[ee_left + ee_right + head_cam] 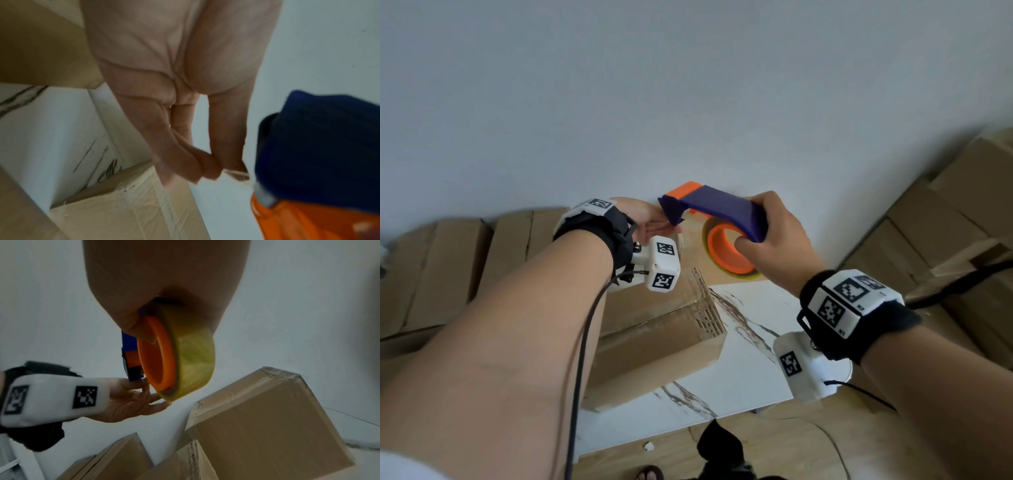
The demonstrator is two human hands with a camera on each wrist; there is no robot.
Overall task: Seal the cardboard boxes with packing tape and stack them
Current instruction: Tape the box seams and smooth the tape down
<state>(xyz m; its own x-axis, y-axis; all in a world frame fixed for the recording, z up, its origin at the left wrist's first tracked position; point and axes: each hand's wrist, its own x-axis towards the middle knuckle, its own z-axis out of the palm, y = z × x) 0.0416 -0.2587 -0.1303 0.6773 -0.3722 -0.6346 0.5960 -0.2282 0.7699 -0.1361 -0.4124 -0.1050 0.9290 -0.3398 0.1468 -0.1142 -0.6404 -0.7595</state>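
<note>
My right hand [774, 240] grips the purple handle of an orange and purple tape dispenser [722, 210], held in the air above a cardboard box [654, 339]. Its roll of clear yellowish tape [191, 356] sits on an orange core [726, 251]. At the dispenser's front end, my left hand [669, 226] pinches the loose tape end [236, 175] between thumb and fingers [205, 168]. The right wrist view shows that left hand [144, 392] just below the cutter. The box lies on a white marble-patterned surface [756, 346], tilted, one corrugated edge showing.
Flat and closed cardboard boxes are piled along the white wall at the left [448, 270] and right [945, 222]. A taped box [267, 426] stands close under the roll. A black cable [582, 342] hangs from my left wrist. Wooden floor [808, 445] lies below.
</note>
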